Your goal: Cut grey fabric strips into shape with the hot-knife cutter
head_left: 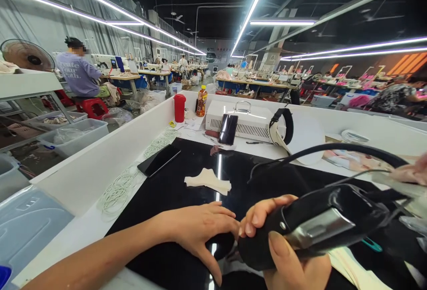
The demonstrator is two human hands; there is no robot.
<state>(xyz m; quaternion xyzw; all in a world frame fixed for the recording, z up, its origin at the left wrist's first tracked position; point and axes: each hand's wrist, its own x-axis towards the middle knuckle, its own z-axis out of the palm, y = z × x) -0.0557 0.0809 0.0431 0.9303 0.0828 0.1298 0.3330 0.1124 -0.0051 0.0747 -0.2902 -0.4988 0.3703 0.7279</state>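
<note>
My right hand [296,259] is wrapped round a black corded hand tool [320,219] with a shiny metal plate on its side; its exact kind I cannot make out. The tool is raised in the right foreground, and its black cord [353,147] arches off to the right. My left hand [200,225] reaches in over the glossy black board [187,210], thumb spread away from the fingers and nothing visible in it. Its fingertips come close to those of my right hand; whether they touch I cannot tell. Beyond it lies a small cream fabric piece [208,181].
A dark phone [159,160] lies at the board's left edge beside pale green cord coils [116,192]. Behind stand a red cup [179,107], a drink bottle [201,101], a white vented box [247,118] and a propped phone [228,130]. Cream fabric [353,267] lies at right.
</note>
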